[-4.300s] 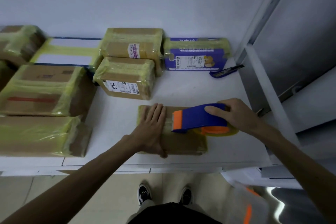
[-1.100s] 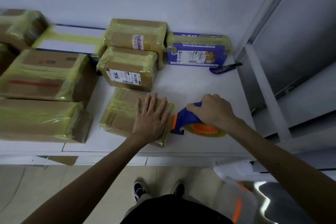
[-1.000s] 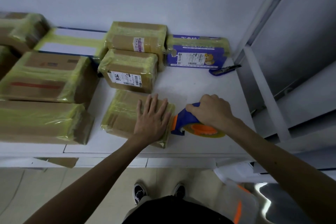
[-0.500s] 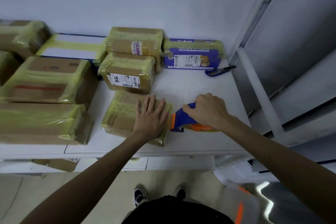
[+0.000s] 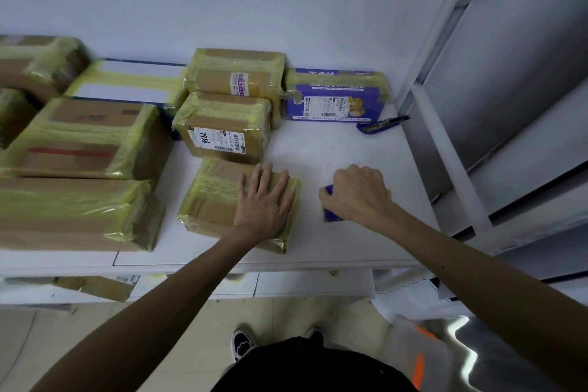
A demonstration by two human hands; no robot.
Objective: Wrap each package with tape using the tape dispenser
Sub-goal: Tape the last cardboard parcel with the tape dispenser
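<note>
The front edge of the white counter [image 5: 318,259] comes nearest. The small brown cardboard package [image 5: 213,200], banded in yellowish clear tape, is set close to that edge at its near right corner. The package is pressed down by the left hand [image 5: 264,200], laid flat with straight, spread fingers over the right half. Just beside the package, apart from its right side, the blue tape dispenser [image 5: 331,216] is gripped by the curled right hand [image 5: 356,197]. Only a sliver of the blue body is seen under the knuckles. Whether a strip runs from it to the package cannot be told, as that patch is blurred.

The step in hand is judged to be the finishing of a band on this package, with the dispenser held off its side. A firm hold from the flat hand is called for next, so that the loose end can be smoothed down. The package can then be turned for another pass or moved among the wrapped ones.

Room to the left is closed off by a large tape-wrapped brown carton [image 5: 73,213]. The far side is hemmed in by a labelled brown box [image 5: 222,127] just beside the package. Bare counter is left open behind and to the right of the dispenser, as far as a purple printed box [image 5: 337,95] and a blue utility knife [image 5: 381,125]. The right side is bounded by a grey metal shelving upright [image 5: 445,153].
</note>
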